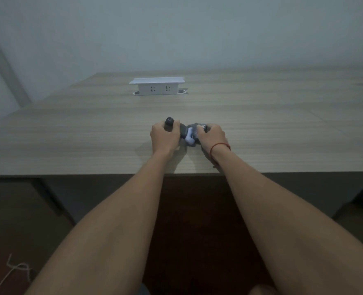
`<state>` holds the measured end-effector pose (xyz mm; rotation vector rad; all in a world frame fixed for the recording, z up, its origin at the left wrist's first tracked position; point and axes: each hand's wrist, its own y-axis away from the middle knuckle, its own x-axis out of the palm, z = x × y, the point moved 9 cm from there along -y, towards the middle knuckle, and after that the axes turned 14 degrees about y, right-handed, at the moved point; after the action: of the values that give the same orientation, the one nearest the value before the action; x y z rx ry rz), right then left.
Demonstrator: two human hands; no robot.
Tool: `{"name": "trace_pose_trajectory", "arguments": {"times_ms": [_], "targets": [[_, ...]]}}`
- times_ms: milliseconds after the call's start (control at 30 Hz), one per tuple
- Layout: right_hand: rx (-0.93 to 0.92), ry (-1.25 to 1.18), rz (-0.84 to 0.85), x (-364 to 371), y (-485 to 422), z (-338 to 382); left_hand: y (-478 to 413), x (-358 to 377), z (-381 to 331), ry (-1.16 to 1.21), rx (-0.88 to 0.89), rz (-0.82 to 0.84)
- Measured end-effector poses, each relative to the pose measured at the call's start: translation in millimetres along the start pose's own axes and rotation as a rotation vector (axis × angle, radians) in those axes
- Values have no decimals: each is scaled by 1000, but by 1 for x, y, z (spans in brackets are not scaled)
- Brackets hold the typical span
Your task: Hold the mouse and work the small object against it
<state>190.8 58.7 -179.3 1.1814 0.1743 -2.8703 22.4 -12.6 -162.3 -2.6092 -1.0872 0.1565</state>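
Both hands are on the table (pixel 91 135), near its front edge, approx. in the middle of the view. The left hand (pixel 164 138) grips a dark object (pixel 169 122) with a round black end that sticks up above the fingers; the fingers are curled round it. The right hand (pixel 212 137) holds a second dark grey piece (pixel 195 127), fingers curled over it from the right side. Between the two hands there is a small white part (pixel 189 139), touching the dark pieces; the picture is dim and blurred here, so I cannot tell what the object is exactly, or if it is one thing or two. The right wrist wears a red string bracelet (pixel 219 145).

Further back on the table, well apart from the hands, stands a white socket box (pixel 157 87) w/ two outlets on its front. On the floor at bottom left lies a white cable (pixel 12 271).
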Motion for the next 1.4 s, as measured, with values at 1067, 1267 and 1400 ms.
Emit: {"name": "trace_pose_trajectory", "arguments": {"times_ms": [1067, 1267, 1400], "targets": [[-72, 111, -62, 1, -1, 1, 11, 21, -22, -145, 156, -36], [-56, 103, -71, 1, 3, 5, 14, 13, -31, -68, 276, -61], [-60, 109, -71, 0, 7, 7, 17, 17, -34, -54, 310, -42]]}}
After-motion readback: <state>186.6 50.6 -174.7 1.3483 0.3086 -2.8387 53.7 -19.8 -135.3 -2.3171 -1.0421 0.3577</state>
